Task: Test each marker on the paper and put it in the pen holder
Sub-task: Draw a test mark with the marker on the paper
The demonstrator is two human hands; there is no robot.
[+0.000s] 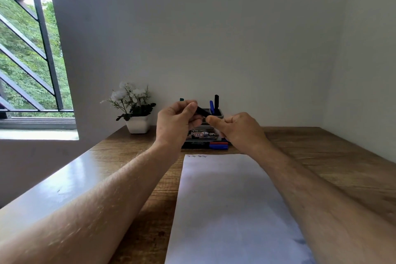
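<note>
Brown wood-grain tabletop set against a plain grey wall, barred window at far left; long white sheet of paper lying lengthwise down the middle of the tabletop, a few small ink marks along its far edge. Two bare forearms reaching forward above the paper; left hand and right hand raised close together in front of the holder, above the far end of the sheet. White square pot of white artificial flowers standing at the back left, near the wall. Grey rectangular pen holder at the back centre, partly hidden behind the hands; black marker and blue marker standing upright inside. Box of markers in front of the holder; red and blue markers lying beside it. Short black marker held in the air between both hands, tilted; left grip pinching its upper end, right grip curled round the lower end, thumb pressed alongside.
</note>
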